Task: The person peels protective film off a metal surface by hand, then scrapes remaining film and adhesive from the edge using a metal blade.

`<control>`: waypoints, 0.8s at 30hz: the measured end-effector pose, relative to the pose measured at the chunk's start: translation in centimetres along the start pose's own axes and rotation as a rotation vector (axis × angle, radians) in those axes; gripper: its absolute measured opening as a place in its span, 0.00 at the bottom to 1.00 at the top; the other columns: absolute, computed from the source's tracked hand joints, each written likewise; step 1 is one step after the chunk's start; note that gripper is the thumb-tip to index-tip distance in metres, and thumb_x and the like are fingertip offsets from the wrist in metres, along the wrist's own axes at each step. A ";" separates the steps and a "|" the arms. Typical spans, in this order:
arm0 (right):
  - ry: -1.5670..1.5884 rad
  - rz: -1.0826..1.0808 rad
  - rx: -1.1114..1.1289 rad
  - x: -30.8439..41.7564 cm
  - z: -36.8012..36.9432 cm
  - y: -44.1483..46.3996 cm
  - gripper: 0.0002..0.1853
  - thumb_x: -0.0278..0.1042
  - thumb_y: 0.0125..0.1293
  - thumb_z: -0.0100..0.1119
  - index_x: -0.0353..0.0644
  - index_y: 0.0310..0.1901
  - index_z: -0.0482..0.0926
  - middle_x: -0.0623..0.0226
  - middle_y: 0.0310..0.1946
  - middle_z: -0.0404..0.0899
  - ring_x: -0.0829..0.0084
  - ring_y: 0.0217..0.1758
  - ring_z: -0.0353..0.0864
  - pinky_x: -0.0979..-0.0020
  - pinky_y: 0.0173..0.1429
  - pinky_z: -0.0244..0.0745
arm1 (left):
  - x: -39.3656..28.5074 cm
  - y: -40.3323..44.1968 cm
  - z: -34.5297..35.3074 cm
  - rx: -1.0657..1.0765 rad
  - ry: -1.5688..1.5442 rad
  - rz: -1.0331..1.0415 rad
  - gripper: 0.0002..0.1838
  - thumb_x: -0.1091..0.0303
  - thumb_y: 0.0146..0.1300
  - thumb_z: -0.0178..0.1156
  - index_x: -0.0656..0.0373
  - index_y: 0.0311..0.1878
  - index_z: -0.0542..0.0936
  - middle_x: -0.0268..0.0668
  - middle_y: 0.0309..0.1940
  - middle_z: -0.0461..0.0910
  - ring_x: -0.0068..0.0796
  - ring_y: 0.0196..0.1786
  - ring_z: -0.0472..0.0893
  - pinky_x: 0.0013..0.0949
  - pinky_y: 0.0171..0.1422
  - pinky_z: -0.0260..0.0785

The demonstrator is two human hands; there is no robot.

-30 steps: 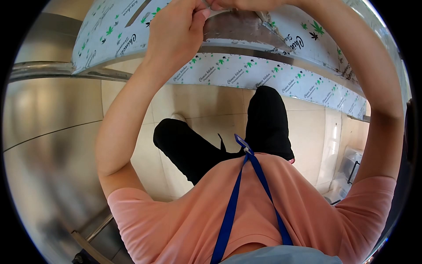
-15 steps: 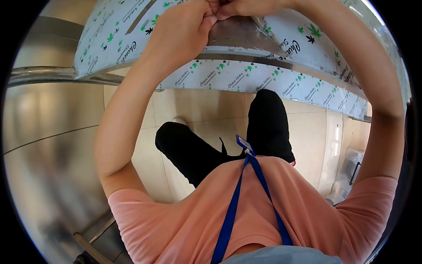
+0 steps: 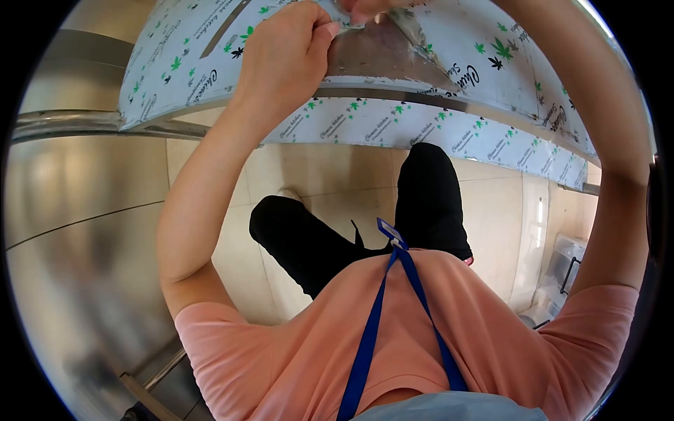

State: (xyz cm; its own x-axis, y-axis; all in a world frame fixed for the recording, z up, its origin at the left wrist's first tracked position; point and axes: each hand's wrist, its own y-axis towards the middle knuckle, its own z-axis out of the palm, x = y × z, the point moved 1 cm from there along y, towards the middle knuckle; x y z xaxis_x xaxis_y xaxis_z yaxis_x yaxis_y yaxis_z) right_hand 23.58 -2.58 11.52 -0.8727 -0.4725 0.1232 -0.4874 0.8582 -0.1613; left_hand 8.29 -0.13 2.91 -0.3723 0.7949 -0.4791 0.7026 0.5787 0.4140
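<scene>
My left hand (image 3: pixel 291 49) is closed at the top, thumb against curled fingers, at the edge of the printed film (image 3: pixel 189 56) that covers a metal surface. What it pinches looks like a bit of that film. Only part of my right hand (image 3: pixel 372 8) shows at the top edge, blurred, just right of my left hand; whether it holds anything is hidden. Below the hands lies a bare brown-grey metal patch (image 3: pixel 382 56), with crumpled film (image 3: pixel 415 38) along its right side.
A metal rail (image 3: pixel 70 123) runs at the left, beside a large steel panel (image 3: pixel 84 210). A film-covered lower strip (image 3: pixel 379 125) crosses above my knees. A clear plastic container (image 3: pixel 562 263) stands on the floor at the right. A blue lanyard (image 3: pixel 372 330) hangs on my chest.
My right hand has moved up and away from my left hand, to the frame's top edge. My left hand stays closed near the same spot. The view has shifted slightly.
</scene>
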 end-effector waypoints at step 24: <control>0.181 -0.232 -0.101 -1.2 3.4 1.0 0.12 0.36 0.53 0.54 0.33 0.24 0.74 0.50 0.20 0.73 0.55 0.26 0.72 0.63 0.31 0.66 | 0.6 -0.5 0.9 -0.186 0.036 0.084 0.05 0.71 0.54 0.53 0.63 0.29 0.72 0.37 0.20 0.71 0.30 0.22 0.69 0.29 0.28 0.61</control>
State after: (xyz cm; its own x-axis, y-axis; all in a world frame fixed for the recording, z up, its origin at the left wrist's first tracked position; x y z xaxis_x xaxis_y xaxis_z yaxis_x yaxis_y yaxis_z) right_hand 24.05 -1.82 7.90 -0.7149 -0.6224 0.3188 -0.6596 0.7515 -0.0120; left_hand 8.19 -0.10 1.71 -0.3411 0.8458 -0.4102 0.6094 0.5312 0.5886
